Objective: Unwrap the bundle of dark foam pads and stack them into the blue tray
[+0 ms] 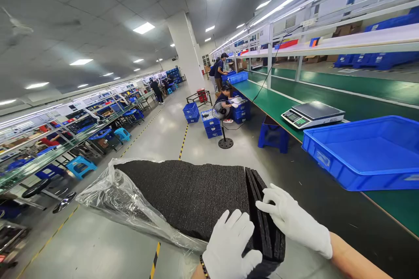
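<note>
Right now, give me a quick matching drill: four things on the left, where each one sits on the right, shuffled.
1. foam sheet stack
2. weighing scale
3. blue tray
4. standing fan

a. on the floor in the aisle
b. nearest on the green bench
c. under both gloved hands
d. on the bench beyond the tray

Pairs: 1-c, 2-d, 3-b, 4-a

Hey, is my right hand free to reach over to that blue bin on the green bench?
Probably yes. The right hand only rests on the edge of the foam sheets, gripping nothing, and nothing stands between it and the blue bin on the green bench.
</note>
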